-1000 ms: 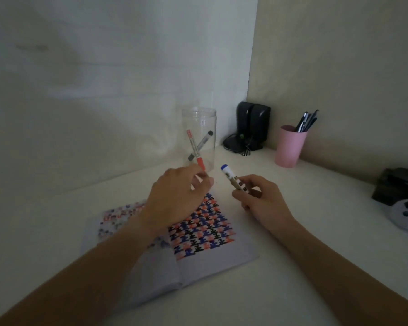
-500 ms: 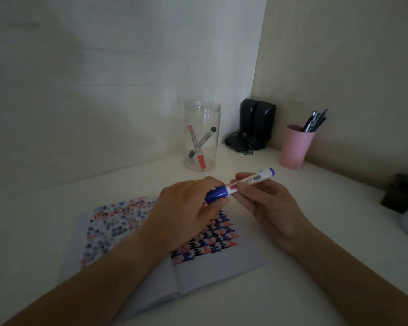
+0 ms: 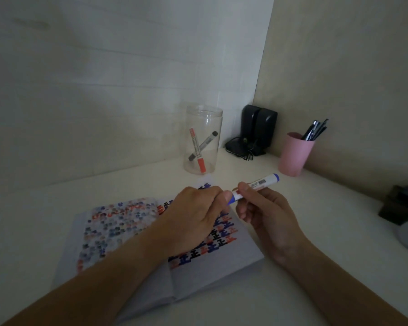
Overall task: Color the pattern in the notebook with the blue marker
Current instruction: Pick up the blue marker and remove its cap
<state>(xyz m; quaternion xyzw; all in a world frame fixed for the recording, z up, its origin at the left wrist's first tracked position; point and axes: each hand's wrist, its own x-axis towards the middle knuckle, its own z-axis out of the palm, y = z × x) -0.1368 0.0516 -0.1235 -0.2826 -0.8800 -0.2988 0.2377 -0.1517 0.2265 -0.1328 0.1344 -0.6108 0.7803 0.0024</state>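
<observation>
Blue marker (image 3: 254, 188) is held above open notebook (image 3: 222, 269), pinched by right hand (image 3: 266, 217); cap end gripped, apparently, by left hand (image 3: 196, 215). Bare desk (image 3: 316, 231) is seen right of the notebook's edge.

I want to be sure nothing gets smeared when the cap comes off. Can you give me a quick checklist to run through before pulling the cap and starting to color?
1. Blue marker held firmly by the right hand on its barrel: ok.
2. Left hand gripping the cap end: ok.
3. Cap already off: not ok; the blue cap looks seated, though the left fingers hide its tip.
4. Notebook open flat with the pattern page facing up: ok.
5. Pattern page free to color: not ok; the left hand and forearm cover part of it.
6. Ink on the page dry: cannot tell.
</observation>
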